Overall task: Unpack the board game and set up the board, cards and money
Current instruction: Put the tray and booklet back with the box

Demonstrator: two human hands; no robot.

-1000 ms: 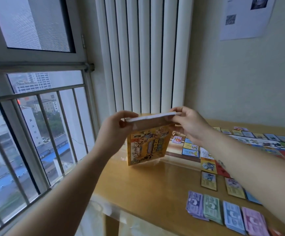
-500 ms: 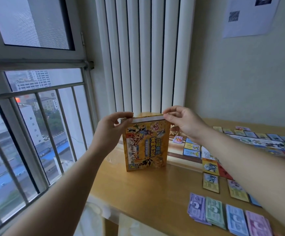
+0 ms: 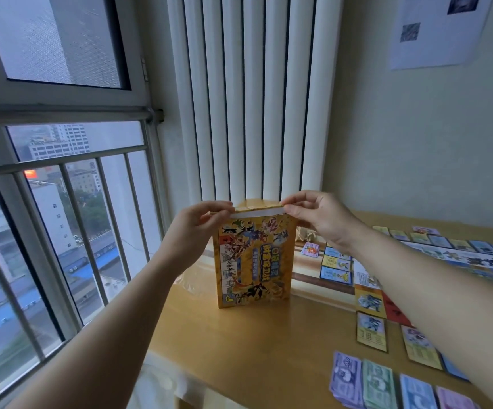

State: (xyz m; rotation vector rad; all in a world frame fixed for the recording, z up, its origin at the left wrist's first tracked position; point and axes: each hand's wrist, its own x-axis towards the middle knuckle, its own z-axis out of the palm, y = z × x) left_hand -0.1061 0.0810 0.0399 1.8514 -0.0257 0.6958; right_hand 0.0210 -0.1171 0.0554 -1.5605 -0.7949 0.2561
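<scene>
A yellow game box [image 3: 254, 261] stands upright on the wooden table [image 3: 254, 349], its printed face towards me. My left hand [image 3: 198, 231] pinches the box's top left corner at a white strip along the top edge. My right hand [image 3: 319, 219] pinches the top right corner. The game board [image 3: 460, 258] lies open at the right, partly hidden by my right forearm. Property cards [image 3: 370, 330] lie in rows beside it. Stacks of paper money [image 3: 378, 385] in purple, green, blue and pink sit at the front right.
A white radiator [image 3: 254, 98] rises behind the box. A barred window [image 3: 56, 216] fills the left side. A paper sheet [image 3: 437, 28] hangs on the wall at upper right. The table's front edge [image 3: 162, 358] runs near the bottom.
The box has been tipped from leaning forward to standing upright. Its white top flap, raised a second ago, now lies down along the top edge under my fingers.
</scene>
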